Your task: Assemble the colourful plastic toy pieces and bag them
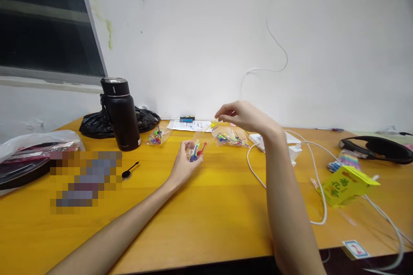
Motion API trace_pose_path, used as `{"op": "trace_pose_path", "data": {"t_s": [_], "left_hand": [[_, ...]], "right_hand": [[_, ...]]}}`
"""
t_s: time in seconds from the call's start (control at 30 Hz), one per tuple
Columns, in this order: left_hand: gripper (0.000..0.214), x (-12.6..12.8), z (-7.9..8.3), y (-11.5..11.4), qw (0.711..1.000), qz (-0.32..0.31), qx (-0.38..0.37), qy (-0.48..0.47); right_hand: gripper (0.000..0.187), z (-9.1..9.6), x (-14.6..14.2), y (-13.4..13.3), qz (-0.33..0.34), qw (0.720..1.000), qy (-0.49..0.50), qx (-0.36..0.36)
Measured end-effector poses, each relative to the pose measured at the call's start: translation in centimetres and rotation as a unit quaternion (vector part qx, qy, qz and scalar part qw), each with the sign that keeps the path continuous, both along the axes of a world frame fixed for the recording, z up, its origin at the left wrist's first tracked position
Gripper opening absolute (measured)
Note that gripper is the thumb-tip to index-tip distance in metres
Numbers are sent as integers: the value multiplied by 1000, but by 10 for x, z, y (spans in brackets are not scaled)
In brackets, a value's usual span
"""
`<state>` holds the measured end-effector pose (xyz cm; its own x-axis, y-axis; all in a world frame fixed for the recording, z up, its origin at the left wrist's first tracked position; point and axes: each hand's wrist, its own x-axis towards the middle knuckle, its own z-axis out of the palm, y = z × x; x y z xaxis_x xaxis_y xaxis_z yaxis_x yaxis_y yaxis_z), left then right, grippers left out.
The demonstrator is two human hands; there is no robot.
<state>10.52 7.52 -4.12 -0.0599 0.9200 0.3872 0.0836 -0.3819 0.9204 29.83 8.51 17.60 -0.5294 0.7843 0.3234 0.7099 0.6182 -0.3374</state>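
My left hand (183, 164) is closed round a small clear plastic bag (200, 141), held just above the table. Inside it are several small plastic arrows (193, 157) in blue, red, green and white. Higher and to the right, my right hand (242, 116) is bent down at the wrist, fingertips pinched. From them hangs a thin yellow plastic arrow (213, 125), above the mouth of the bag. A black arrow with a round base (126, 174) lies on the table left of my left hand.
Two more bags of coloured arrows, a left one (158, 136) and a right one (229, 137), lie near the wall. A black flask (121, 114) stands at left. White cables (318, 180), a yellow packet (346, 185) and a black headband-like object (376, 149) occupy the right side.
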Motion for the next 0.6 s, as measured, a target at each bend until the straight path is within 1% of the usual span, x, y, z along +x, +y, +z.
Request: {"op": "trace_pose_path", "data": {"t_s": [0.17, 0.27, 0.33, 0.4, 0.43, 0.5, 0.57, 0.6], "left_hand": [[46, -1, 0, 2, 1000, -2, 13, -1], [45, -1, 2, 2, 1000, 10, 22, 7], [45, 0, 3, 1, 1000, 17, 22, 14], [45, 1, 4, -1, 1000, 16, 16, 17], [46, 2, 5, -1, 1000, 15, 12, 17], [46, 3, 6, -2, 1000, 11, 5, 17], [45, 3, 6, -2, 1000, 11, 5, 23], [44, 4, 6, -1, 1000, 17, 5, 26]], "right_hand": [[22, -16, -20, 15, 52, 995, -70, -49], [26, -19, -25, 16, 54, 994, -83, -54], [28, -17, -28, 14, 37, 997, -59, -22], [28, -15, -35, 9, 32, 999, -20, 39], [29, -14, -41, 6, 39, 997, -1, 70], [29, -17, -60, 0, 73, 991, 22, 110], [29, -27, -86, -7, 126, 986, 13, 104], [28, -36, -100, -9, 164, 983, -8, 87]]}}
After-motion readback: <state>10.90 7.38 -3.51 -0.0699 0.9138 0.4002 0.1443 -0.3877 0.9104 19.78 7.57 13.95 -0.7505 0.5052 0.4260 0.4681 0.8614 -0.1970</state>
